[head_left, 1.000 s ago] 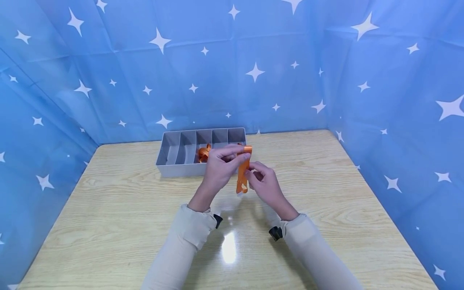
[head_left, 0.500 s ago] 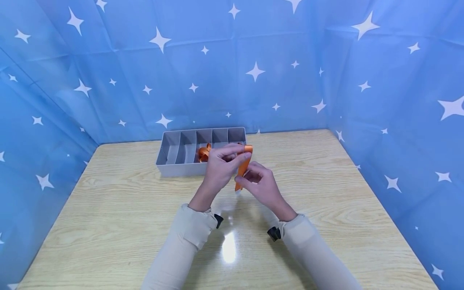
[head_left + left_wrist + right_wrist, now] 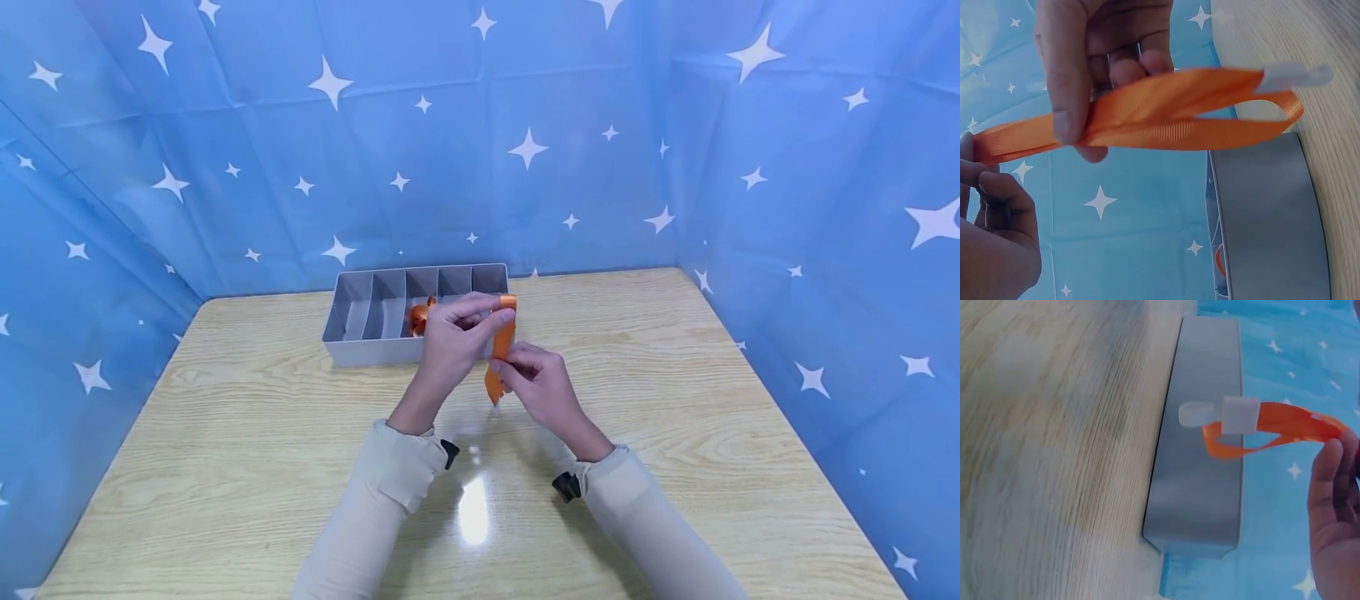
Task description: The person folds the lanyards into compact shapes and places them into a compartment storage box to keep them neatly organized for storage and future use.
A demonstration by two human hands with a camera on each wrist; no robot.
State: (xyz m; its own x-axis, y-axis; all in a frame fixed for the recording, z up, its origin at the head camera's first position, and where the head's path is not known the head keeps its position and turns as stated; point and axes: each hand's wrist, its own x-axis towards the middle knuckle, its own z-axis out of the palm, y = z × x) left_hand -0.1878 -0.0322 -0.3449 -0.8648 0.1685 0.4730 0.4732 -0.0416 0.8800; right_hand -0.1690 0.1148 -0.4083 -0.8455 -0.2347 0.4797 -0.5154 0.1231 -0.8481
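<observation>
An orange lanyard (image 3: 503,337), folded lengthwise, hangs upright in front of the box's right end. My left hand (image 3: 452,337) pinches its folded top between thumb and fingers. Lower down, my right hand (image 3: 542,383) pinches the strap between thumb and fingertips. Below that grip the strap parts into a small loop, seen in the left wrist view, where a whitish plastic clip (image 3: 1294,76) sits at the end. In the right wrist view, the lanyard's white clip (image 3: 1240,415) points away from my right hand. The left hand's fingers hide part of the box behind them.
A grey divided box (image 3: 375,352) stands at the back of the wooden table (image 3: 240,433). Orange strap (image 3: 418,318) lies coiled in its middle compartment. A blue star-patterned curtain (image 3: 450,167) encloses the table's back and sides.
My right hand has shifted left across the strap and then slightly down it, keeping near its lower part. My left hand has risen a little with the folded top.
</observation>
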